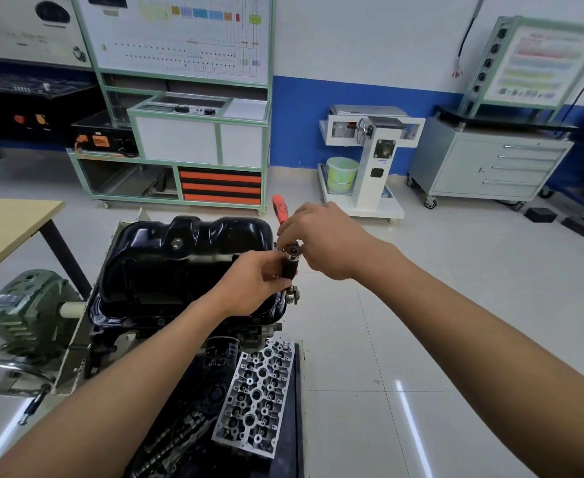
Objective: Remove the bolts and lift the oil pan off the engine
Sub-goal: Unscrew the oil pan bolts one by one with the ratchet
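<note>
— Gripped how?
— Left hand (249, 282) pinched the black socket (290, 269); right hand (325, 241) clasped the ratchet (280, 205) head.
— Step?
— Bolt removal, probably. Oil pan (180, 267) sat on the engine (139, 331). Next, the socket needed seating squarely on a flange bolt.

A bare aluminium cylinder head (256, 398) lies low in the foreground, with a chain (173, 439) just left of it. At far left sits a green motor (25, 312), below a pale wooden tabletop (8, 229). Across the tiled floor (456, 305) stand a green-framed training board (180, 36) with orange-and-black drawers (220, 186), a white stand (373, 150) holding a green bucket (341, 174), and a grey drawer cabinet (487, 167) on casters.
</note>
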### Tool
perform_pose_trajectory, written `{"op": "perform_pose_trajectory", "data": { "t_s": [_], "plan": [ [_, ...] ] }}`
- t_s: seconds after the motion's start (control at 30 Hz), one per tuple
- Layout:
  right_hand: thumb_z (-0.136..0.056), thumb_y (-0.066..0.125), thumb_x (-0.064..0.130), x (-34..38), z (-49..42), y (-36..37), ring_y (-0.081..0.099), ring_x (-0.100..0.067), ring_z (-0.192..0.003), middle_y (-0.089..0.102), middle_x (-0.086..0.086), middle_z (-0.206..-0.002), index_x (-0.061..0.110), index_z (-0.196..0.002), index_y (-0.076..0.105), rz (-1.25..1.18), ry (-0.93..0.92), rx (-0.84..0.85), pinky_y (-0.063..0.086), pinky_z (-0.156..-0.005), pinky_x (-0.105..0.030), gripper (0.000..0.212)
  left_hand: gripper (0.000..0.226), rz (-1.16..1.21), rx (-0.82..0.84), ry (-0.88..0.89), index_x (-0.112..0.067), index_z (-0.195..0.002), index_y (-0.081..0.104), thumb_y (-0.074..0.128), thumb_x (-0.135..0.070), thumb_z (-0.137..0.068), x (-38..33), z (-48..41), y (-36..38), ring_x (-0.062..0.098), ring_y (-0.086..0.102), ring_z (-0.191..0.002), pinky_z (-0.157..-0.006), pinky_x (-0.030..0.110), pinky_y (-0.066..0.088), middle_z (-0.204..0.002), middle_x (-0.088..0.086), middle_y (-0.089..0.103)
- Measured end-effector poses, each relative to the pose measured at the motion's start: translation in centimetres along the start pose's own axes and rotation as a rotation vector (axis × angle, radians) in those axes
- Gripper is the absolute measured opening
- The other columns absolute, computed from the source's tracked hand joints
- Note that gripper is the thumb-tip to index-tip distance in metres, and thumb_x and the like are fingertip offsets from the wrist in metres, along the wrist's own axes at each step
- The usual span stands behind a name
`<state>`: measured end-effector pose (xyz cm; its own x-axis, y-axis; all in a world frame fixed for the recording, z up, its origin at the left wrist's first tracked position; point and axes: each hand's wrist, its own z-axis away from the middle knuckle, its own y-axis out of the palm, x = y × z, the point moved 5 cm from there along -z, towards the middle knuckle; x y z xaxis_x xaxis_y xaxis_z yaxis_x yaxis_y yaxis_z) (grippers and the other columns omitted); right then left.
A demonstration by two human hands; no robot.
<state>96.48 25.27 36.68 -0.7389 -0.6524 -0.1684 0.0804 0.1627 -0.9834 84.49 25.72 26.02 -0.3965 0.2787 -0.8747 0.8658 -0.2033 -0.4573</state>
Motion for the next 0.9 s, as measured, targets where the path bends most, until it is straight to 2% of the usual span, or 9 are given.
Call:
{"op": "perform_pose_trajectory", "data": {
  "t_s": [0.13,0.2,0.3,0.43,0.57,0.63,0.7,0.77,0.9],
  "plan": [
    [-0.089,0.069,0.038,-0.4,0.0,-0.2,0.054,-0.023,-0.081,0.061,-0.002,-0.098,0.026,-0.103,0.070,0.035,0.144,-0.014,0.032,-0.069,-0.032,0.018,0.029,-0.019,-0.099,0.017,-0.022,-0.108,0.072,0.076,-0.001,-0.088,0.0,0.1,0.3,0.004,0.072,-0.094,-0.093,0.026,0.057,-0.098,-0.009,0.077],
    [-0.086,0.069,0.052,-0.8,0.1,0.0,0.044,-0.017,-0.060,0.051,-0.002,-0.081,0.023,-0.074,0.053,0.016,0.254,-0.006,0.027,-0.053,-0.028,0.035,0.023,-0.040,-0.144,0.016,-0.019,-0.098,0.072,0.081,-0.003,-0.084,0.0,0.1,0.6,0.005,0.071,-0.085,-0.088,0.033,0.059,-0.089,-0.008,0.076],
    [-0.082,0.066,0.063,-1.4,0.5,0.7,0.046,-0.015,-0.054,0.047,0.001,-0.066,0.021,-0.063,0.039,-0.151,0.375,-0.003,0.028,-0.048,-0.027,0.053,0.026,-0.064,-0.220,0.017,-0.016,-0.085,0.066,0.088,-0.006,-0.075,0.1,0.1,1.0,0.015,0.066,-0.070,-0.072,0.038,0.059,-0.075,-0.006,0.071],
    [-0.081,0.072,0.053,-1.2,0.5,0.8,0.045,-0.017,-0.051,0.047,0.001,-0.061,0.020,-0.060,0.041,-0.248,0.396,-0.015,0.028,-0.047,-0.026,0.050,0.033,-0.066,-0.278,0.023,-0.030,-0.078,0.063,0.091,-0.016,-0.073,0.2,0.1,1.0,0.007,0.062,-0.065,-0.063,0.020,0.052,-0.073,-0.011,0.069],
    [-0.082,0.079,0.032,-0.6,0.3,0.3,0.058,-0.022,-0.063,0.055,0.000,-0.069,0.020,-0.068,0.063,-0.246,0.272,0.034,0.034,-0.049,-0.027,0.024,0.019,-0.117,-0.130,-0.017,-0.021,-0.087,0.069,0.086,-0.018,-0.081,0.2,-0.6,1.1,0.016,0.065,-0.077,-0.079,0.038,0.058,-0.082,-0.001,0.070],
    [-0.082,0.078,0.020,-0.8,0.3,0.3,0.060,-0.025,-0.077,0.061,-0.001,-0.075,0.024,-0.074,0.072,-0.241,0.175,0.093,0.043,-0.058,-0.031,0.011,0.016,-0.077,-0.010,-0.031,-0.016,-0.100,0.072,0.079,-0.012,-0.088,0.2,-0.7,1.1,0.018,0.072,-0.092,-0.090,0.036,0.058,-0.095,0.001,0.075],
    [-0.086,0.074,0.011,-1.0,0.5,0.3,0.059,-0.025,-0.095,0.067,-0.004,-0.102,0.027,-0.101,0.077,-0.204,0.091,0.128,0.052,-0.078,-0.039,0.023,0.026,-0.035,0.079,-0.030,-0.019,-0.114,0.070,0.073,-0.005,-0.092,0.0,-0.5,0.9,0.009,0.072,-0.103,-0.094,0.023,0.055,-0.106,-0.005,0.076],
    [-0.088,0.071,0.007,-0.9,0.6,0.1,0.058,-0.024,-0.109,0.069,-0.002,-0.121,0.028,-0.120,0.073,-0.204,0.024,0.134,0.050,-0.091,-0.042,0.038,0.036,-0.018,0.107,-0.043,-0.018,-0.125,0.068,0.070,-0.001,-0.093,0.0,-0.4,0.5,0.005,0.071,-0.107,-0.097,0.021,0.053,-0.111,-0.006,0.076],
    [-0.089,0.072,0.012,-0.5,0.5,0.1,0.059,-0.020,-0.101,0.071,0.006,-0.107,0.027,-0.116,0.074,-0.243,-0.019,0.086,0.051,-0.083,-0.039,0.032,0.031,-0.054,0.030,-0.029,-0.015,-0.118,0.072,0.074,-0.002,-0.090,0.2,-0.2,0.0,0.011,0.073,-0.099,-0.098,0.029,0.055,-0.103,-0.002,0.078]
  ]
}}
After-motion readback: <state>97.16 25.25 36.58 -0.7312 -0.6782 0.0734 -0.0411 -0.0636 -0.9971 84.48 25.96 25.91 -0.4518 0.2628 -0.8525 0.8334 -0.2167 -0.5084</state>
